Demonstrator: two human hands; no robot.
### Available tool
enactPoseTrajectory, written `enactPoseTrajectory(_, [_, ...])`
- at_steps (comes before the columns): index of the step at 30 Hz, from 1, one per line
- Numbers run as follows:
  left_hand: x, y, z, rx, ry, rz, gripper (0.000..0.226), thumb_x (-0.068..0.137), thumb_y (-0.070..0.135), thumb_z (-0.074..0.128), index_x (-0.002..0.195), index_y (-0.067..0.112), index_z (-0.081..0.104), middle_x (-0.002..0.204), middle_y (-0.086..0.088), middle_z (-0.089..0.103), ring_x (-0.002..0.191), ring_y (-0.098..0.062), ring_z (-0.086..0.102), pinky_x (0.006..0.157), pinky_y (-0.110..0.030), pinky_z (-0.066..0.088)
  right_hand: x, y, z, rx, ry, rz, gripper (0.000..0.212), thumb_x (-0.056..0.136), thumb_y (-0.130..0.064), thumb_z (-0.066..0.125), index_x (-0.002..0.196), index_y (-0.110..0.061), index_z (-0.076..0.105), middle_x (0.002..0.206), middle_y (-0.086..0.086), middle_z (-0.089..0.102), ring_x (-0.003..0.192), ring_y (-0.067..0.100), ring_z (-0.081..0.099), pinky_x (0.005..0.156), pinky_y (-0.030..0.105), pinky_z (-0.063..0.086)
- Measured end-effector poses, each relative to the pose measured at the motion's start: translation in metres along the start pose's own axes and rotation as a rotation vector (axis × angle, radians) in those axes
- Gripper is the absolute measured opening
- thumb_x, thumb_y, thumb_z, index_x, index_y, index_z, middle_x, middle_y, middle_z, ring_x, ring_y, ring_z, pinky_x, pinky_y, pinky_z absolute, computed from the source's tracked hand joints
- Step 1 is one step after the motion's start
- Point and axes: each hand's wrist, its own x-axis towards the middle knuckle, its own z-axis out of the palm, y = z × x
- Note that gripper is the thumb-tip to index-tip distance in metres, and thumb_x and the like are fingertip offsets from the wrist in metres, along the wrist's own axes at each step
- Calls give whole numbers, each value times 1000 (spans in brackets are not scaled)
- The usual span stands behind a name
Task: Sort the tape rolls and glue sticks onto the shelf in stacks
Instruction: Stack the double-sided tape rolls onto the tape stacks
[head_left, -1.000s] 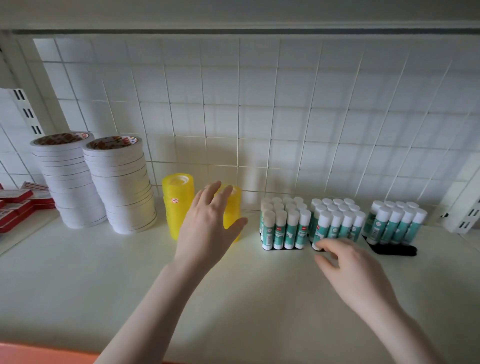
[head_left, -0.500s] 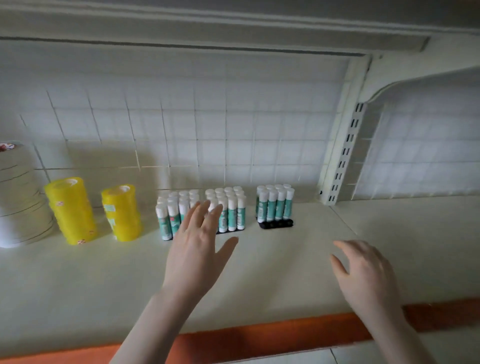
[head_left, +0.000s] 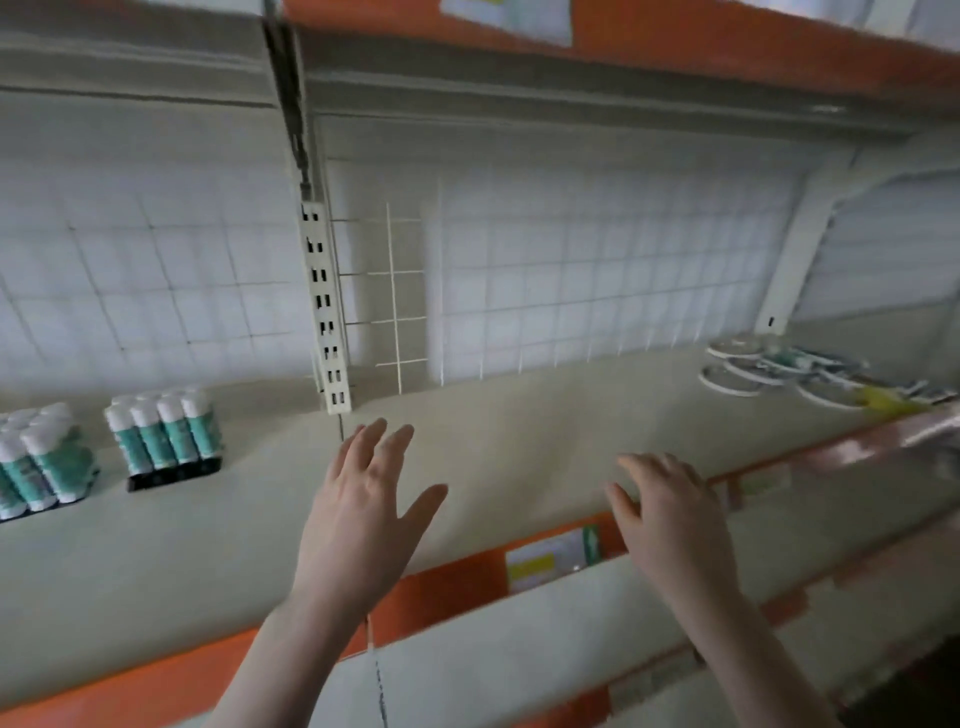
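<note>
Two blocks of upright teal-and-white glue sticks stand on the cream shelf (head_left: 519, 431) at the left: one block (head_left: 165, 434) on a black base, another (head_left: 39, 462) cut by the frame edge. Far right on the shelf lies a loose heap of flat white tape rolls (head_left: 753, 369) mixed with lying glue sticks (head_left: 810, 358) and something yellow (head_left: 883, 400). My left hand (head_left: 363, 514) hovers over the bare middle of the shelf, fingers spread, holding nothing. My right hand (head_left: 670, 519) hovers near the shelf's front edge, fingers loosely bent, empty.
A slotted upright post (head_left: 324, 306) divides the wire-grid back wall. An orange front rail (head_left: 457, 582) with a price label (head_left: 550, 561) edges the shelf. Another shelf board sits below, and an orange-edged shelf hangs overhead.
The view has swung right: the tape stacks and yellow rolls have left the frame, and the loose heap at far right has appeared. Both hands stay empty and have moved right along the shelf.
</note>
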Motion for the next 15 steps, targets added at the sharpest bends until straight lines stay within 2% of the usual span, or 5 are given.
enactPoseTrajectory(3, [17, 40, 31, -19, -18, 31, 60, 80, 40, 67, 132, 13, 50, 139, -9, 46, 131, -26, 36, 104, -38, 34, 10, 52, -3, -34, 12, 48, 25, 59, -6, 83, 78, -6, 66, 71, 15, 62, 65, 37, 61, 59, 43, 53])
enactPoseTrajectory(10, [63, 118, 101, -69, -70, 80, 63, 82, 46, 59, 137, 21, 43, 146, 0, 37, 136, -19, 29, 107, -35, 30, 42, 172, 13, -82, 23, 114, 20, 66, -8, 79, 82, -6, 67, 74, 14, 62, 68, 38, 61, 61, 46, 54])
enactPoseTrajectory(15, [102, 165, 139, -58, -76, 97, 62, 80, 45, 62, 135, 20, 46, 143, -2, 41, 132, -21, 35, 102, -39, 36, 73, 247, 16, -119, 29, 160, 19, 68, -7, 78, 85, -6, 68, 78, 15, 65, 72, 37, 63, 64, 44, 53])
